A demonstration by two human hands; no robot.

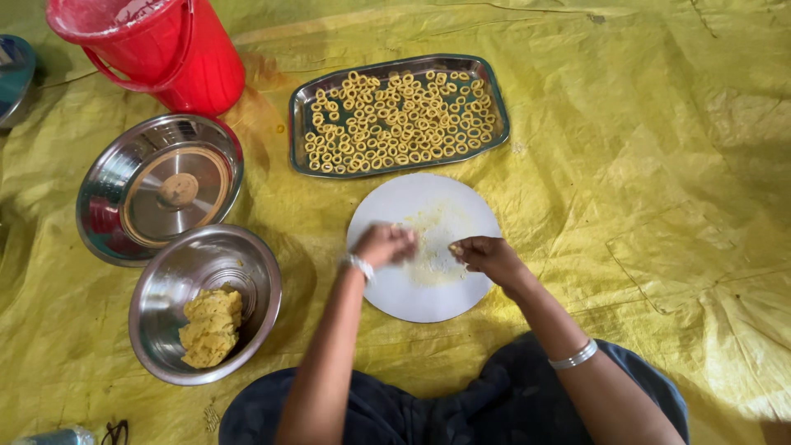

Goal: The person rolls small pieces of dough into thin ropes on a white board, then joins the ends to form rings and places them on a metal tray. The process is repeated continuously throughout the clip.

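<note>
Dough (456, 247) is pinched in the right hand (488, 257) over the white board (424, 292), while the blurred left hand (383, 245) seems curled shut, fingers pressed together.

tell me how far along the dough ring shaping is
Done: the steel tray is nearly full of small dough rings. In hand: the left hand and right hand work a bit of dough on the round white board. Left: a lump of dough remains in the steel bowl.
</note>
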